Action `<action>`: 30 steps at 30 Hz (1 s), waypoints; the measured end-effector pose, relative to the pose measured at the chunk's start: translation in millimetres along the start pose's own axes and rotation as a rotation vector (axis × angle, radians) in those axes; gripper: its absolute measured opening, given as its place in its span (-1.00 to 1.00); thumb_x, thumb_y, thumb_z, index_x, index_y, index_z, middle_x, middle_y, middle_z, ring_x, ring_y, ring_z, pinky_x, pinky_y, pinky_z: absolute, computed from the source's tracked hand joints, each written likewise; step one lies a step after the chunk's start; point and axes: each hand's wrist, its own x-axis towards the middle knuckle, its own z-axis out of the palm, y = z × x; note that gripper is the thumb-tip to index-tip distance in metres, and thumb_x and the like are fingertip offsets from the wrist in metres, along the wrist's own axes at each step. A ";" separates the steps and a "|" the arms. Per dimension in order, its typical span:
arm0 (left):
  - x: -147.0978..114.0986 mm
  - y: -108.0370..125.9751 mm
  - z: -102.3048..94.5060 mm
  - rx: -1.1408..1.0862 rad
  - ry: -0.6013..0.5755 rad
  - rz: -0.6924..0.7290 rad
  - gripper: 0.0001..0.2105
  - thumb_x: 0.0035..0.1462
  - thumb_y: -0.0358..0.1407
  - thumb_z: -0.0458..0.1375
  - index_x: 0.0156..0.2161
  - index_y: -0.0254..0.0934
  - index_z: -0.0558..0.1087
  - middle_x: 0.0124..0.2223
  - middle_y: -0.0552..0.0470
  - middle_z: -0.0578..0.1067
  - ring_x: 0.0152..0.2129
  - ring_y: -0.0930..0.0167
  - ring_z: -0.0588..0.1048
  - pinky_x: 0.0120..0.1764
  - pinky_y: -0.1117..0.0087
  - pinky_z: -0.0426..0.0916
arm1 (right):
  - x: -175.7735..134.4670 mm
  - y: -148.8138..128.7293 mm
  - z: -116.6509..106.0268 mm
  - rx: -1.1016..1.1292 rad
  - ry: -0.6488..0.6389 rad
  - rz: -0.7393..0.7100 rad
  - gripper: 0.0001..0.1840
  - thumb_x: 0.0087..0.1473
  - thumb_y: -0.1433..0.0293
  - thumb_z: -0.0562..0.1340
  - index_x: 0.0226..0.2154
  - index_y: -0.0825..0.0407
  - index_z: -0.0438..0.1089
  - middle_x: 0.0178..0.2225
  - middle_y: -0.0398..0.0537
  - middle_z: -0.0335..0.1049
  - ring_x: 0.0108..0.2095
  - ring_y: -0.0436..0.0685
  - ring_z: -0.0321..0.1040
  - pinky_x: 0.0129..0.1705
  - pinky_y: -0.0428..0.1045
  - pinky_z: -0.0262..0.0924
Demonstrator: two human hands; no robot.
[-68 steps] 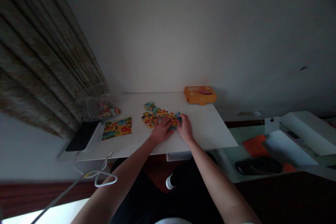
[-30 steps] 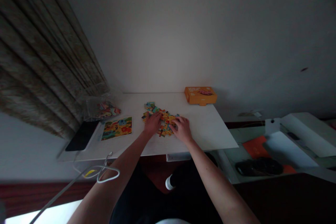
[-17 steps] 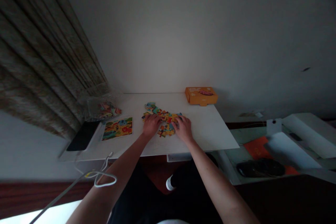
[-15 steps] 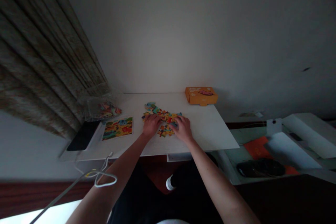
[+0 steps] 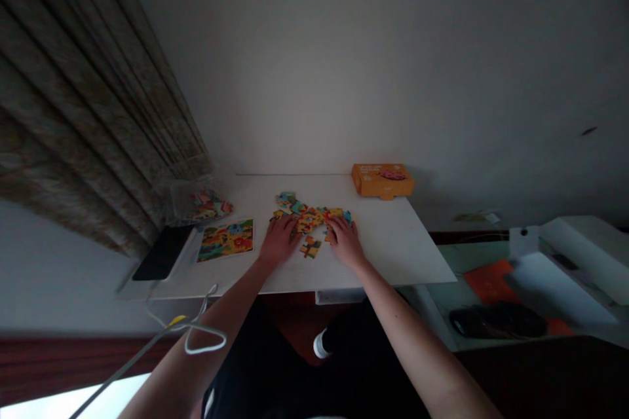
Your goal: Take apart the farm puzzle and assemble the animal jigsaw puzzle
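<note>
Several colourful jigsaw puzzle pieces lie partly joined on the white table, mostly yellow and orange with some blue. My left hand rests palm down at the left side of them, fingers stretched over pieces. On the right side, my right hand lies with its fingers spread on other pieces, partly hiding them. A small loose cluster of pieces sits between the hands, nearer to me. At the back left, a blue and green section adjoins the rest. Left of my left hand lies the picture card with cartoon animals.
An orange box stands at the table's back right. At the left are a clear plastic bag with more pieces and a black phone or tablet. A pale cable hangs near my left forearm.
My hands have spread slightly apart at the front. The small cluster between them now lies separate from the pieces under my right hand. The view has shifted a little.
</note>
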 end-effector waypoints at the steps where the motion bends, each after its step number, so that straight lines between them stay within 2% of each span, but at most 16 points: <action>1: -0.2 -0.1 1.4 0.005 -0.005 -0.016 -0.62 0.36 -0.17 0.08 0.19 -0.24 0.44 0.29 -0.20 0.42 0.28 0.15 0.33 0.38 -0.04 0.07 | 2.9 2.0 1.3 -0.003 0.002 0.010 -0.53 0.39 0.35 0.00 0.26 -0.04 0.34 0.34 0.07 0.27 0.37 0.34 0.08 0.38 0.44 -0.18; 8: -0.7 -2.5 6.1 -0.049 -0.007 0.032 -0.68 0.38 -0.22 0.08 0.14 -0.19 0.49 0.24 -0.11 0.49 0.24 0.18 0.38 0.35 -0.05 0.14 | 42.6 11.5 13.1 -0.094 0.016 0.048 -0.51 0.40 0.34 -0.04 0.27 -0.10 0.33 0.34 0.08 0.26 0.36 0.37 0.09 0.33 0.46 -0.12; 12: -1.0 -2.5 3.5 -0.061 0.006 0.064 -0.74 0.37 -0.21 0.11 0.06 -0.19 0.53 0.19 -0.11 0.52 0.20 0.20 0.42 0.31 -0.01 0.20 | 61.2 3.5 12.4 -0.133 0.047 0.057 -0.50 0.42 0.24 -0.01 0.29 -0.05 0.31 0.35 0.15 0.23 0.37 0.44 0.05 0.34 0.52 -0.20; 15: -1.4 -0.4 0.8 -0.056 0.013 0.074 -0.76 0.36 -0.21 0.11 0.02 -0.20 0.53 0.18 -0.12 0.53 0.18 0.22 0.44 0.30 0.04 0.23 | 61.7 -4.5 3.5 -0.108 -0.005 -0.141 -0.43 0.36 0.08 0.11 0.31 -0.05 0.28 0.36 0.16 0.21 0.38 0.41 0.03 0.38 0.46 -0.24; 17: -1.5 1.6 0.0 -0.031 0.028 0.042 -0.72 0.35 -0.20 0.12 0.09 -0.20 0.50 0.23 -0.15 0.48 0.21 0.21 0.41 0.33 0.03 0.19 | 58.4 -8.2 -1.9 -0.079 -0.080 -0.292 -0.36 0.28 0.01 0.22 0.30 -0.10 0.30 0.36 0.10 0.21 0.39 0.38 0.02 0.39 0.40 -0.20; 19: -1.3 3.4 0.6 0.017 0.038 -0.045 -0.63 0.33 -0.16 0.14 0.18 -0.20 0.45 0.31 -0.19 0.40 0.27 0.15 0.35 0.36 -0.06 0.11 | 55.9 -9.5 -3.3 -0.067 -0.125 -0.320 -0.35 0.23 -0.02 0.26 0.27 -0.12 0.34 0.36 0.08 0.22 0.39 0.39 0.02 0.39 0.39 -0.18; 22: -0.3 4.4 2.8 0.056 0.001 -0.141 -0.54 0.32 -0.10 0.14 0.25 -0.22 0.39 0.37 -0.23 0.32 0.33 0.10 0.27 0.37 -0.09 0.07 | 57.1 -6.7 2.9 -0.071 -0.101 -0.209 -0.44 0.30 0.06 0.19 0.26 -0.10 0.36 0.34 0.11 0.24 0.39 0.39 0.02 0.38 0.40 -0.18; 27: -0.5 0.7 5.3 0.014 -0.036 -0.108 -0.52 0.35 -0.08 0.08 0.29 -0.20 0.36 0.37 -0.21 0.32 0.33 0.15 0.28 0.37 0.01 0.12 | 63.2 3.3 15.1 -0.088 0.027 0.062 -0.53 0.38 0.25 0.06 0.25 -0.07 0.36 0.35 0.15 0.22 0.40 0.38 0.00 0.36 0.46 -0.22; 30: -1.4 -2.4 7.1 -0.015 -0.018 -0.086 -0.54 0.37 -0.08 0.04 0.29 -0.16 0.37 0.36 -0.17 0.34 0.31 0.18 0.31 0.36 0.03 0.14 | 64.3 5.8 15.1 -0.113 0.064 0.171 -0.55 0.39 0.27 0.04 0.22 -0.07 0.39 0.36 0.15 0.20 0.38 0.38 0.03 0.37 0.47 -0.25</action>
